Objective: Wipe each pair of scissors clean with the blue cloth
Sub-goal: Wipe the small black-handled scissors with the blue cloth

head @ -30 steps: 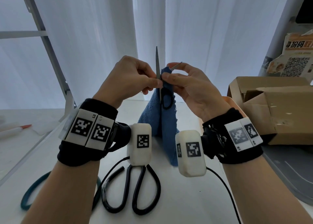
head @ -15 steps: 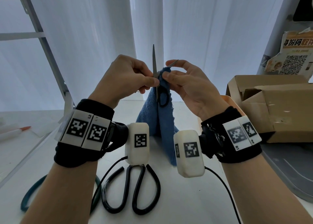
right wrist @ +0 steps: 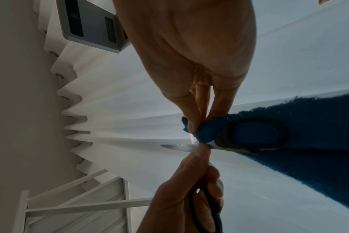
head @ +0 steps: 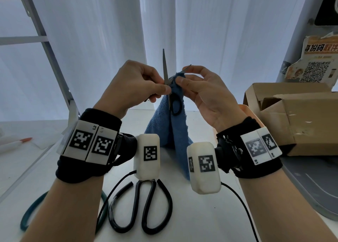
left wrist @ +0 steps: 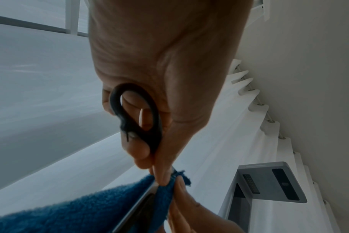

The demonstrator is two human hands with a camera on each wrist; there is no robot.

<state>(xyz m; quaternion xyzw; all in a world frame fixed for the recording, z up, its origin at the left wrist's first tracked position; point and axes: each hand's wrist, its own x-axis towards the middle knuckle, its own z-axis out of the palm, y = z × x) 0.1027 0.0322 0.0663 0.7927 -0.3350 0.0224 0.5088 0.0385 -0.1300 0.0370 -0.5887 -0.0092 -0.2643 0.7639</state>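
Observation:
A small pair of black-handled scissors [head: 165, 71] is held open above the table, one blade upright and the other slanting right. My left hand [head: 159, 88] grips them near the pivot, and in the left wrist view one handle loop [left wrist: 137, 113] lies inside its curled fingers. My right hand [head: 184, 79] pinches the blue cloth [head: 170, 132] round the slanted blade, whose tip pokes out above the fingers. The cloth hangs down to the table behind the free handle loop [right wrist: 257, 120]. A large black pair of scissors [head: 146, 208] lies on the table below my wrists.
A green-handled loop [head: 31, 210] lies at the table's left front, partly hidden by my forearm. An open cardboard box [head: 292, 113] stands at the right, with a grey mat [head: 311, 186] before it. A pen [head: 16, 143] lies far left. White curtains hang behind.
Both hands and the scissors have drifted slightly left in the view. The grips on the scissors and the cloth look the same.

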